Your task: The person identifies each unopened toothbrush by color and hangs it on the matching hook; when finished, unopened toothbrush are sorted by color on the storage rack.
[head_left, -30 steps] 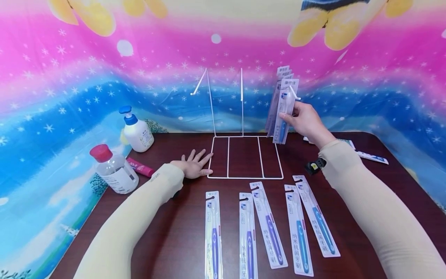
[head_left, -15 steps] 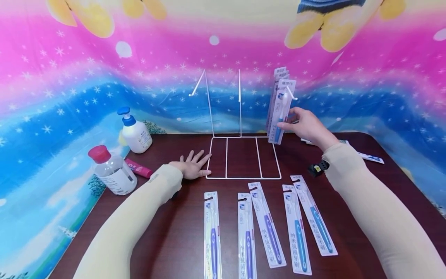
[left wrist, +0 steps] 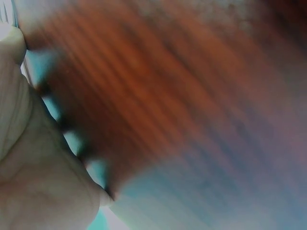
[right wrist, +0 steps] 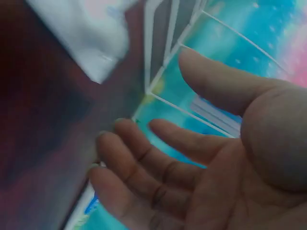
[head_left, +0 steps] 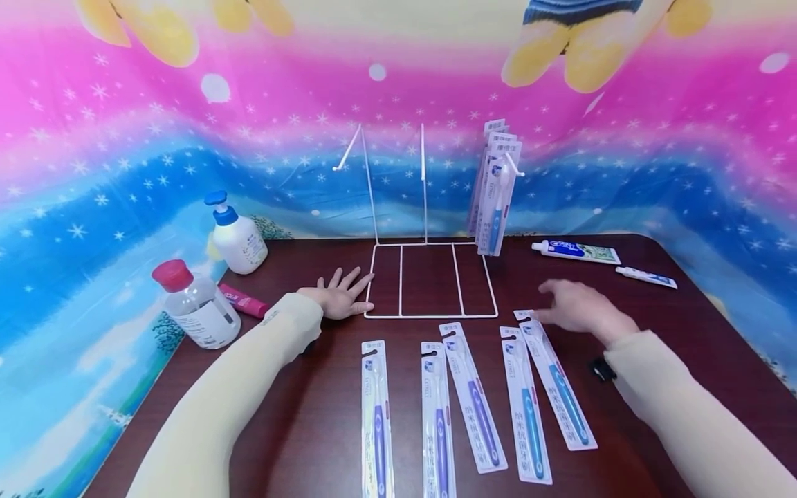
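My left hand (head_left: 338,297) lies with fingers spread on the table, its fingertips and thumb at the left side of the white wire rack (head_left: 429,316). My right hand (head_left: 575,308) is over the table at the right, fingers loosely bent and holding nothing, close by the top of a blue packaged toothbrush (head_left: 558,387). Beside that lies another blue packaged toothbrush (head_left: 527,411). Several packaged toothbrushes (head_left: 498,200) hang on the rack's right hook. In the right wrist view, the palm and the curved fingers (right wrist: 144,158) show with nothing between them.
Three purple packaged toothbrushes (head_left: 479,408) lie at the front middle. Two toothpaste tubes (head_left: 575,252) lie at the back right. On the left stand a pump bottle (head_left: 241,242) and a red-capped bottle (head_left: 202,311), with a red tube (head_left: 244,301) beside them. A patterned cloth (head_left: 299,138) hangs behind.
My right hand has let go of the blue packaged toothbrush, which now hangs on the right hook, and has come down toward the table toothbrushes. My left hand stays by the rack.
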Tool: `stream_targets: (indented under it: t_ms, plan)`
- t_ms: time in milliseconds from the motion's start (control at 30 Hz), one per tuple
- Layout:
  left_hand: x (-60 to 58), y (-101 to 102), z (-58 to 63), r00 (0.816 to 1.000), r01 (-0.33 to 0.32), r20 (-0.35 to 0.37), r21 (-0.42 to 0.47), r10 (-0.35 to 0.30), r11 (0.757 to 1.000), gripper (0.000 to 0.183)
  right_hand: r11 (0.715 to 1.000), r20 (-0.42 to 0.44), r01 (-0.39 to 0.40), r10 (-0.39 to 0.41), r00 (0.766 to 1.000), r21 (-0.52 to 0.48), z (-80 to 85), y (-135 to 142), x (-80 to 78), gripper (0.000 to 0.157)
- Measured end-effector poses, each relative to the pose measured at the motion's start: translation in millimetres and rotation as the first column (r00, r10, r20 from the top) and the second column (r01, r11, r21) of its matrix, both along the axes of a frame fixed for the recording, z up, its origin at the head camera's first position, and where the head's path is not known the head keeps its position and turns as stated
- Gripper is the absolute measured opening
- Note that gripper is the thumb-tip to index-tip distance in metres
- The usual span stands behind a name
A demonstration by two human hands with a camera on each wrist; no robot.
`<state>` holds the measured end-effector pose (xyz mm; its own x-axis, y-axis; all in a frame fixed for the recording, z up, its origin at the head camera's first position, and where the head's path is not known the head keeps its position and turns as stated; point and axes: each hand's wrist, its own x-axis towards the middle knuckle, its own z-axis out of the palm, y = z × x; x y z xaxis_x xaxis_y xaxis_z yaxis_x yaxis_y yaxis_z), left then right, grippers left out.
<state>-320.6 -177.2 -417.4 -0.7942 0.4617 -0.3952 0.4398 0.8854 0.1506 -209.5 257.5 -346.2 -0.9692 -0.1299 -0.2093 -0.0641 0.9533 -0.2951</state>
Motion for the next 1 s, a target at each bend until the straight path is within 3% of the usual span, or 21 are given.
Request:
stream_targets:
  t_ms: [233, 400, 633, 1000]
  plan:
    - [-2.2, -0.5, -1.8, 1.0, -0.008, 0.018, 0.028, 0.008, 1.0, 0.08, 0.999, 0.017, 0.002, -0.002, 1.0, 0.039, -25.2, -0.9, 46.8, 0.089]
    - [-6.1, -2.3, -7.9, 1.0, -0.022, 0.02, 0.034, 0.022, 0.999, 0.083, 0.998, -0.001, -0.017, 0.017, 1.0, 0.058, -32.3, -4.0, 69.1, 0.09]
    - [-10.5, -2.1, -12.7, 1.0, -0.023, 0.006, 0.025, 0.023, 0.999, 0.083, 0.994, 0.008, -0.065, 0.064, 0.998, 0.084, -34.8, 6.5, 80.8, 0.085]
    - [-14.5, -3.2, -19.1, 0.999, -0.047, -0.003, 0.012, 0.047, 0.999, 0.084, 0.999, 0.033, 0.029, -0.029, 0.999, 0.015, -37.4, 49.5, 82.9, 0.079]
